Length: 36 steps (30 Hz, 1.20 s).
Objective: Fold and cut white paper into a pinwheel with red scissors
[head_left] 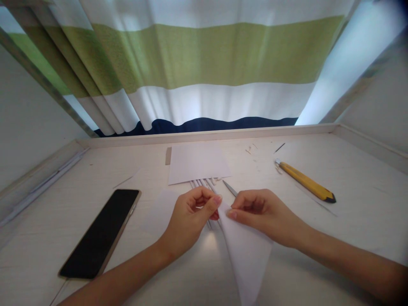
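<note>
My left hand (191,216) and my right hand (259,212) meet in the middle of the white table, both pinching the top corner of a white sheet of paper (247,255). The sheet hangs down toward me from that corner and tapers to a point at the bottom. Thumbs and forefingers of both hands press on the paper's edge, almost touching each other. Just behind the hands lie several thin white paper rolls (202,183), partly hidden by my left hand. A thin grey pointed tool (230,188) pokes out behind my right hand.
A black phone (102,231) lies face up at the left. A white sheet (197,163) lies flat near the back, with a small brown strip (168,155) beside it. A yellow utility knife (306,182) rests at the right. A striped curtain (204,63) hangs behind the table.
</note>
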{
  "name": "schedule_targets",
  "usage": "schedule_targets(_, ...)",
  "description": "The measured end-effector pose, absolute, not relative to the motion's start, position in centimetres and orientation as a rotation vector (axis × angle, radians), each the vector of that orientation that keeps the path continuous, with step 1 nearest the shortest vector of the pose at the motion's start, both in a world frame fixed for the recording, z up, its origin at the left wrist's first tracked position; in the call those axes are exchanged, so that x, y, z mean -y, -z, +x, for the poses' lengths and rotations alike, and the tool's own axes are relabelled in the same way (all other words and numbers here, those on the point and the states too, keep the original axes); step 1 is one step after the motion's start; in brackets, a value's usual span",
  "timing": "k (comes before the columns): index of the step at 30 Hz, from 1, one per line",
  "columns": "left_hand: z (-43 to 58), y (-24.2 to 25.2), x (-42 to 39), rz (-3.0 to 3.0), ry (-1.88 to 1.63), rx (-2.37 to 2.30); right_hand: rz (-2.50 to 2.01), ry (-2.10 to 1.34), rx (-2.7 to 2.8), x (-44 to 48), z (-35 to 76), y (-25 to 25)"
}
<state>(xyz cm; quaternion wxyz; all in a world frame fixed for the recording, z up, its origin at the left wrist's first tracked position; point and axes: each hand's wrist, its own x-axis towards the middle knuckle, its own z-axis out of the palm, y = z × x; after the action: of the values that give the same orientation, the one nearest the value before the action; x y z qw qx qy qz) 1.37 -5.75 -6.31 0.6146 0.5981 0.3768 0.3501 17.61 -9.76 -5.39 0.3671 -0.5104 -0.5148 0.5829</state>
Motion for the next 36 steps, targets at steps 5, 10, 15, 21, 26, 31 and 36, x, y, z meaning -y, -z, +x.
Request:
schedule_targets(5,1.3,5.9,5.8,1.474,-0.834,-0.873,-1.267,-1.564,1.316,9.7,17.7,5.3)
schedule_targets(10,1.5,6.2,5.7,1.417,-0.831,-0.904,-1.296,-1.534,1.311,9.7,17.6,5.4)
schedule_targets(15,1.6,6.6,5.8,1.315,-0.736,-0.834,-1.280,-1.477,1.294,9.7,17.7,5.5)
schedule_targets(21,1.5,6.4,5.9,1.442,-0.772,-0.860,-1.325,-1.429,1.353,9.7,17.7,5.4)
schedule_targets(26,1.3,6.0,5.7,1.505,-0.834,-0.902,-1.333,-1.460,1.325,9.7,17.6,5.4)
schedule_targets(31,0.5,4.9,5.0,1.592,-1.031,-0.968,-1.312,-1.472,1.213,9.7,17.6,5.3)
schedule_targets(36,-0.1,4.2,4.7,1.656,-1.166,-0.975,-1.319,-1.366,1.249,10.0,17.6,4.7)
